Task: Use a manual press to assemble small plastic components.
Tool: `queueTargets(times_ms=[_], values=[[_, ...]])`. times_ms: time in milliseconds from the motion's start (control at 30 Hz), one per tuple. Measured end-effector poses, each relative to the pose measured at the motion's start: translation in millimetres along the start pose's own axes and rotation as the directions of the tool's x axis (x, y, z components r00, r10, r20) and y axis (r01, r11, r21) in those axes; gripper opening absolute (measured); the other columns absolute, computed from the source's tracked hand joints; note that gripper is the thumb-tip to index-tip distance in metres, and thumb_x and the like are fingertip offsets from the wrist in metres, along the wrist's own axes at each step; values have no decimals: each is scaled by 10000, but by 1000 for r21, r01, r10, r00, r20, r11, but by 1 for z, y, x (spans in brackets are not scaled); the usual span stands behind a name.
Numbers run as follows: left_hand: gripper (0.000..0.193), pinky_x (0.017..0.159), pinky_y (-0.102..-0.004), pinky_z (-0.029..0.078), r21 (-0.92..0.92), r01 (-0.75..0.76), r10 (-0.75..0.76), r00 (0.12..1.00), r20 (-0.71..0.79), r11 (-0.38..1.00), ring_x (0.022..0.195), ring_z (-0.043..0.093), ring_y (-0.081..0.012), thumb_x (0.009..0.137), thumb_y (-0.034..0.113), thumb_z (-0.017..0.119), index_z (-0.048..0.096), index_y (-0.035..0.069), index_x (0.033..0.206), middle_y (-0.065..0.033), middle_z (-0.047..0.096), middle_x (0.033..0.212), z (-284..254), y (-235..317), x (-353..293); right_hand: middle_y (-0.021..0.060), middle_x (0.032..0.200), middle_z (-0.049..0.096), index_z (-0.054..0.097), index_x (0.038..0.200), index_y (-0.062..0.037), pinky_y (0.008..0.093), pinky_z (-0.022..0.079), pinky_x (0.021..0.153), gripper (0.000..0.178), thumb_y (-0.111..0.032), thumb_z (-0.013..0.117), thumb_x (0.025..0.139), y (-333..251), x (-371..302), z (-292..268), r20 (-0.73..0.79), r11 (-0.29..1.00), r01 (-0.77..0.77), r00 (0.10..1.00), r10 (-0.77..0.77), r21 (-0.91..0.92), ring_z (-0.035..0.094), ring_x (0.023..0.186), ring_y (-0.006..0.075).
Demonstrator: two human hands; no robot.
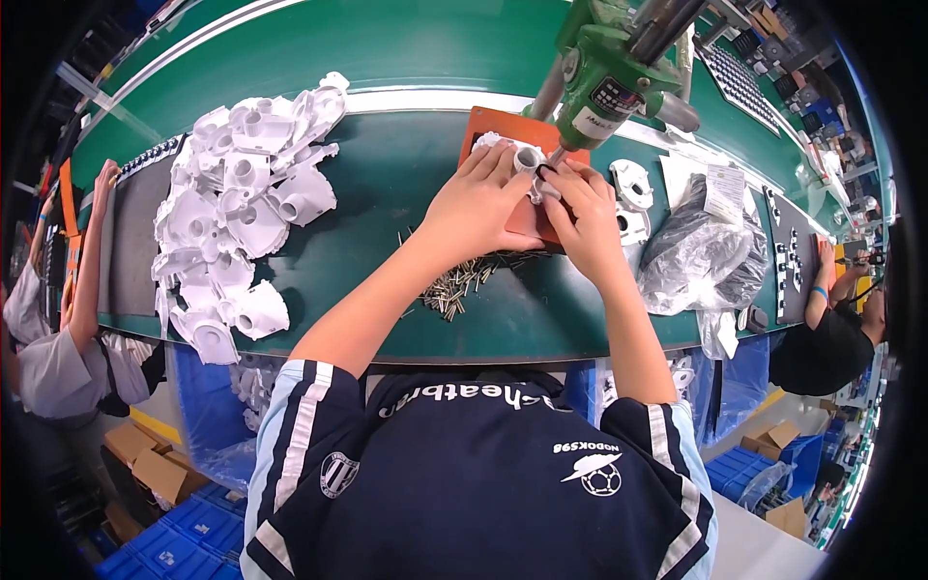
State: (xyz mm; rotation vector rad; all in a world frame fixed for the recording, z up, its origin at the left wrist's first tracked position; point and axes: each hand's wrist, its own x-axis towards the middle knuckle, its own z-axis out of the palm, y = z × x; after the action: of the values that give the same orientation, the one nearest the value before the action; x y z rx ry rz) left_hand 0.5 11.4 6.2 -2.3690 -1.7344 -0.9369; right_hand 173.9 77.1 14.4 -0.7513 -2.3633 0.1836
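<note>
A white plastic part with a round tube [527, 158] lies on the orange base plate [480, 123] under the green bench press [611, 87]. My left hand [480, 198] covers the part's left side, its fingers over the top and its thumb against it. On the other side, my right hand [586, 211] has its fingers curled in at the part, right by the press tip [558, 155]. A small black curved thing [544, 171] shows at my right fingertips. Whether a pin is between those fingers is hidden. Loose metal pins [454, 290] are heaped just below my left wrist.
A tall pile of white plastic parts [237, 208] covers the left of the green table. To the right lie several more white parts [632, 188] and a clear plastic bag [696, 251]. Blue bins [208, 411] stand below the table edge. Other people work at both sides.
</note>
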Motion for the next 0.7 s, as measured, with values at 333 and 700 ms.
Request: queueTargets(times_ms=[333, 700], values=[[419, 1061, -440, 289, -32, 15, -14, 1000, 19, 999, 1238, 399, -380, 814, 379, 617, 568, 73, 1096, -227, 453, 1294, 7, -10, -1, 80, 702, 556, 634, 893, -27, 313, 441, 572, 228, 51, 629, 679, -51, -56, -4, 86, 954, 20, 995, -47, 300, 541, 635, 223], [349, 1064, -443, 278, -26, 58, -58, 998, 36, 998, 1244, 390, -375, 845, 335, 585, 575, 85, 1088, -203, 456, 1303, 3, -3, -1, 48, 726, 558, 633, 859, -85, 341, 494, 567, 141, -121, 655, 725, -45, -74, 47, 166, 998, 62, 984, -57, -26, 593, 694, 218]])
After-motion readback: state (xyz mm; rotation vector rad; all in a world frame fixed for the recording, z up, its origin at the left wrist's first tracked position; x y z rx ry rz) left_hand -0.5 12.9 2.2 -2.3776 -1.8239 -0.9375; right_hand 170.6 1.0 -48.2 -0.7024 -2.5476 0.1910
